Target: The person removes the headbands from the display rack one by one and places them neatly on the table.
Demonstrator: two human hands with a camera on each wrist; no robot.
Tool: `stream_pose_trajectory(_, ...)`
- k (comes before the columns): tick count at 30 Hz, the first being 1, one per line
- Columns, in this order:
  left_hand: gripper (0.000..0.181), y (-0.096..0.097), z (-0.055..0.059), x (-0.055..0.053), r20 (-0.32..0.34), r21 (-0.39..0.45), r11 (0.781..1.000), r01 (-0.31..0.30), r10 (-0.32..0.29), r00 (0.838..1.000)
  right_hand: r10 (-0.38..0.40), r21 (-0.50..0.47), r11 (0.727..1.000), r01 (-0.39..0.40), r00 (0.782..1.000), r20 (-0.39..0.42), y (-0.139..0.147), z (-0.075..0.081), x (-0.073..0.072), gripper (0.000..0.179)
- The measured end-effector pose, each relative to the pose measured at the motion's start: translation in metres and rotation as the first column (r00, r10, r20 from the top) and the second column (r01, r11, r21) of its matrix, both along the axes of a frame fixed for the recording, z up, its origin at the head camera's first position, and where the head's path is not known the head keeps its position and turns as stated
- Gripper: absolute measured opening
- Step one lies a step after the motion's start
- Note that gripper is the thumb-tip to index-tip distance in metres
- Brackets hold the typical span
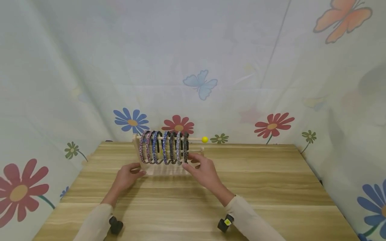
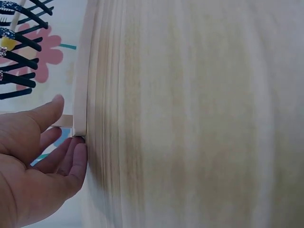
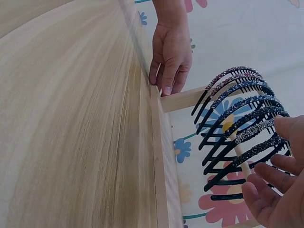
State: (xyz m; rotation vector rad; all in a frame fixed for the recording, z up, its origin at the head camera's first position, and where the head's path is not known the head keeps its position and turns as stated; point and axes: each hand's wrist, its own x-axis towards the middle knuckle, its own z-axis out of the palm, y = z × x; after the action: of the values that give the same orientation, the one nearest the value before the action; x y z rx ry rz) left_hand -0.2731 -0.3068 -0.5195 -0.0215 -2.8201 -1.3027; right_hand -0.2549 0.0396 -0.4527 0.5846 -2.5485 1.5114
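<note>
A pale wooden rack [image 1: 159, 171] stands on the table. Several glittery toothed headbands [image 1: 165, 149] hang in a row on its upper rod, in pink, blue, silver and dark tones. At the rack's left end my left hand [image 1: 126, 176] holds the lower corner, thumb in front and fingers bent round the end piece, as the left wrist view shows at the wooden base strip [image 2: 80, 95]. Beside the rightmost dark headband [image 3: 259, 153] is my right hand [image 1: 205, 170], thumb at its lower edge and the other fingers loosely spread apart from the thumb.
A yellow ball [image 1: 204, 139] caps the free right end of the upper rod. The wood-grain table [image 1: 256, 187] reaches back to a white curtain [image 1: 241, 110] printed with flowers and butterflies. Black wrist cameras [image 1: 116, 226] are strapped at both sleeves.
</note>
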Motion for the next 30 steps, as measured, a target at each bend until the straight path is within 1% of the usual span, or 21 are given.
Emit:
stream_pose_trajectory(3, 0.054, 0.0007, 0.0000, -0.0013, -0.002, -0.012, 1.000, 0.006, -0.006, 1.000, 0.004, -0.024, 1.000, -0.003, 1.000, 0.006, -0.0004, -0.0006, -0.0011, 0.051)
stream_pose_trajectory(7, 0.049, 0.0017, 0.0001, -0.0029, 0.003, -0.033, 0.999, -0.008, 0.008, 1.000, 0.014, -0.054, 0.998, -0.013, 1.000, 0.017, -0.0009, -0.0009, -0.0021, 0.046)
stream_pose_trajectory(12, 0.045, 0.0020, -0.0001, -0.0051, -0.011, -0.049, 0.999, -0.016, 0.016, 1.000, 0.004, -0.068, 0.998, -0.002, 1.000, 0.022, -0.0020, -0.0012, -0.0044, 0.040)
stream_pose_trajectory(15, 0.043, 0.0015, -0.0004, -0.0063, -0.023, -0.046, 0.999, -0.009, 0.008, 1.000, -0.006, -0.075, 0.997, 0.008, 1.000, 0.028, -0.0028, -0.0005, -0.0061, 0.038)
stream_pose_trajectory(20, 0.042, 0.0008, -0.0008, -0.0069, -0.020, -0.043, 0.999, -0.012, 0.011, 1.000, -0.008, -0.097, 0.995, 0.010, 1.000, 0.018, -0.0029, 0.0008, -0.0075, 0.036)
stream_pose_trajectory(25, 0.042, 0.0010, -0.0012, -0.0067, -0.019, -0.034, 0.999, -0.012, 0.011, 1.000, -0.009, -0.123, 0.992, 0.010, 1.000, 0.007, -0.0031, 0.0034, -0.0067, 0.027)
stream_pose_trajectory(30, 0.042, 0.0009, -0.0015, -0.0073, -0.019, -0.029, 0.999, -0.013, 0.012, 1.000, -0.022, -0.123, 0.992, 0.024, 1.000, 0.017, -0.0022, 0.0043, -0.0072, 0.019)
